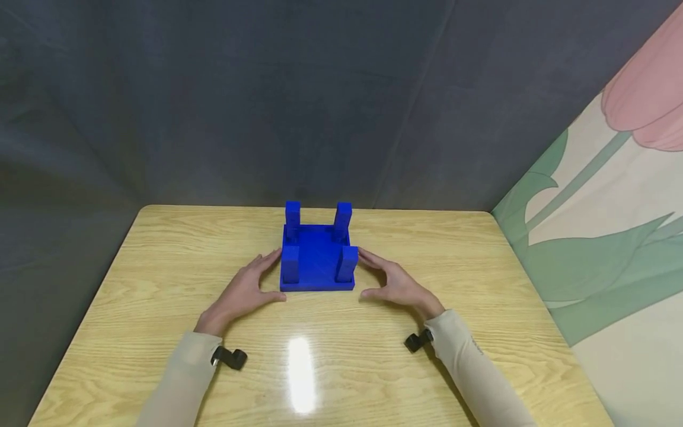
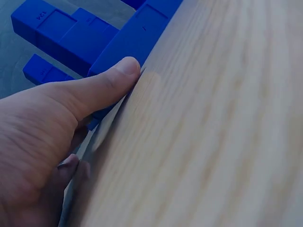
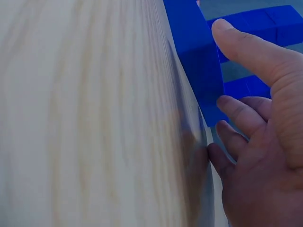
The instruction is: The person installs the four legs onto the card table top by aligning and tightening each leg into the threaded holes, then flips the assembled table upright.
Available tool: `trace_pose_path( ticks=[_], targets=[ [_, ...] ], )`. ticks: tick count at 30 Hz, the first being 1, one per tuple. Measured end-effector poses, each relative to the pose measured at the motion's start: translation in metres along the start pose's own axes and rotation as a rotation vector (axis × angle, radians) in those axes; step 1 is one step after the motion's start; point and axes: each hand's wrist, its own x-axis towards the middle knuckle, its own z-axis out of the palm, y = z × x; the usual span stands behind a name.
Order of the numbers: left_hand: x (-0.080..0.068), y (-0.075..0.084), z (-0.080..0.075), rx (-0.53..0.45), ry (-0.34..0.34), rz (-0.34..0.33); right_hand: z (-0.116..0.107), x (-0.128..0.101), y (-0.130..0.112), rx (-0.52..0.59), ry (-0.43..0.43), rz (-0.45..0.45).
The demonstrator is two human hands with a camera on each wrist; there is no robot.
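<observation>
Both hands, left (image 1: 242,293) and right (image 1: 397,286), fingers relaxed, touching blue four-post block (image 1: 317,261) on desk (image 1: 480,261)

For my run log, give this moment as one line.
blue stool: legs up on table | left hand: touching | right hand: touching

Blue four-posted plastic block (image 1: 317,261): matt, fine layer lines. Pale wood-grain table (image 1: 480,267) under my hands: smooth, glossy, glare patch. Grey cloth backdrop (image 1: 213,101): matt.
</observation>
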Motion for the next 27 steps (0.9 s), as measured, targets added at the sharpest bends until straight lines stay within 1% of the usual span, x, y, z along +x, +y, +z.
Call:
trace_pose_path(
  ticks=[5,9,15,18,24,27],
  targets=[
    [-0.002,-0.001,0.003,-0.013,0.021,-0.039,0.006,0.004,-0.003,0.018,0.014,0.002],
    [-0.002,-0.002,0.004,-0.011,0.032,-0.051,0.01,0.007,-0.006,0.012,0.032,0.013],
    [-0.001,-0.002,0.004,-0.042,0.045,-0.065,0.014,0.01,-0.005,-0.029,0.041,0.008],
    [0.0,-0.001,0.004,-0.06,0.046,-0.056,0.015,0.01,-0.004,-0.057,0.069,-0.014],
    [0.001,-0.001,0.005,-0.082,0.037,-0.031,0.017,0.01,-0.001,-0.089,0.123,-0.029],
    [0.001,0.0,0.006,-0.092,0.033,-0.021,0.018,0.008,0.001,-0.115,0.139,-0.054]
  ],
)
